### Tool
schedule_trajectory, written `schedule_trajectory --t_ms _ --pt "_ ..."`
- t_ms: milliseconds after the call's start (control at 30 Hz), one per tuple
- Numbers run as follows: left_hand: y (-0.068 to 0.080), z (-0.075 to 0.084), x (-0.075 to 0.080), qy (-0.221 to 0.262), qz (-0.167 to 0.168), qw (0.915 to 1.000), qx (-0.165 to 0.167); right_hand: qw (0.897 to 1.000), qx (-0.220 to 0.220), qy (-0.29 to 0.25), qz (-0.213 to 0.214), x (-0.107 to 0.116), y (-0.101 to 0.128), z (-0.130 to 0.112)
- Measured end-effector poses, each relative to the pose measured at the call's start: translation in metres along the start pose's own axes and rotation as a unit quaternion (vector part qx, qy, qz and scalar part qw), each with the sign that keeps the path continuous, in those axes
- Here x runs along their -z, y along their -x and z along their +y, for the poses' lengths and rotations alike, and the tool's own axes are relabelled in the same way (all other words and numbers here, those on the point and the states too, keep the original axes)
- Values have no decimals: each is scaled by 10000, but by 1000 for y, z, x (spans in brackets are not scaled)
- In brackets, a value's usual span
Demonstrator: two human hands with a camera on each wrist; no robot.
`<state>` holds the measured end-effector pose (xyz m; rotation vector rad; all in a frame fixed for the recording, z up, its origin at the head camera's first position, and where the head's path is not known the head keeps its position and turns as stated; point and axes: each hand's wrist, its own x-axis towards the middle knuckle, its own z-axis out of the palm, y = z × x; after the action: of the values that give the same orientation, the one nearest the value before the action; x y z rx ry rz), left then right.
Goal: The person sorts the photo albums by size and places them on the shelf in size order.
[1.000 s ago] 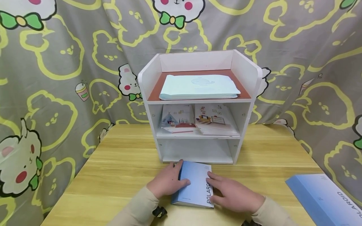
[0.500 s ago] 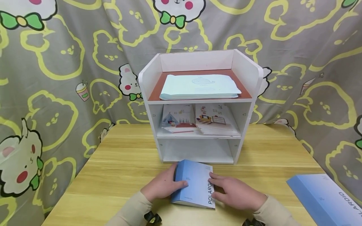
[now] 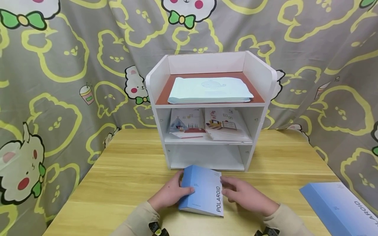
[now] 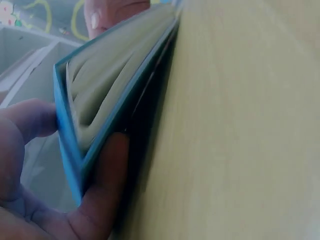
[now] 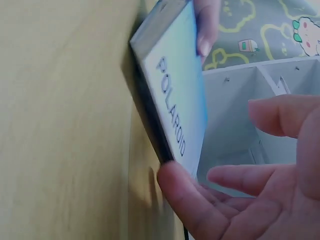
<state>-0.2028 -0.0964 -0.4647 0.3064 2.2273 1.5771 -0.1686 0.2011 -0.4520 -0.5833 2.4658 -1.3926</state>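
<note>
In the head view, a blue book (image 3: pixel 203 193) lettered POLAROID lies slightly tilted above the table, just in front of the shelf's lowest compartment. My left hand (image 3: pixel 169 194) grips its spine side, with the thumb on the cover and fingers underneath. The left wrist view shows the page edges (image 4: pixel 110 65) between the blue covers, and a fingertip under the lower one. My right hand (image 3: pixel 248 196) is at the book's right edge. In the right wrist view its thumb (image 5: pixel 275 115) is away from the cover, while a fingertip (image 5: pixel 172 182) meets the book's edge.
A white shelf unit (image 3: pixel 267 88) stands at the back of the wooden table (image 3: pixel 127 170). Pale green books (image 3: pixel 209 90) lie on its top, and illustrated booklets (image 3: pixel 187 123) fill the middle level. Another blue POLAROID book (image 3: pixel 339 203) lies at right. A patterned curtain (image 3: pixel 65 108) hangs behind.
My left hand has shifted left, its fingers going round the spine, and the book's left side has risen slightly. My right hand's fingers have drawn off the cover to its right edge.
</note>
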Motion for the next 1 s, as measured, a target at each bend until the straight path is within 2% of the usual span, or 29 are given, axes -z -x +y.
schedule_trajectory --t_ms 133,300,400,533,667,800,900,1000 --pt "-1 -3 -1 203 171 9996 94 9924 -344 -1164 -217 0 1 -3" --pt "-2 -4 -2 977 178 9950 106 9733 -344 -2193 -591 -3 2 -5" --pt "0 -3 -1 1304 25 9914 138 9568 -235 -2721 -1001 -8 3 -8" --pt "2 -2 4 1387 -264 9899 119 9457 -275 -3062 -1058 -18 -2 -12" --pt "3 -3 13 1218 -487 9913 122 9420 -318 -3202 -956 -25 -12 -11" --pt "5 -3 26 921 -621 9936 216 9426 -361 -3197 -890 -29 -24 -11" --pt "6 -4 33 789 -502 9951 315 9486 -404 -3060 -696 -33 -33 -12" --pt "5 -4 39 662 -180 9968 411 9553 -427 -2898 -411 -35 -39 -13"
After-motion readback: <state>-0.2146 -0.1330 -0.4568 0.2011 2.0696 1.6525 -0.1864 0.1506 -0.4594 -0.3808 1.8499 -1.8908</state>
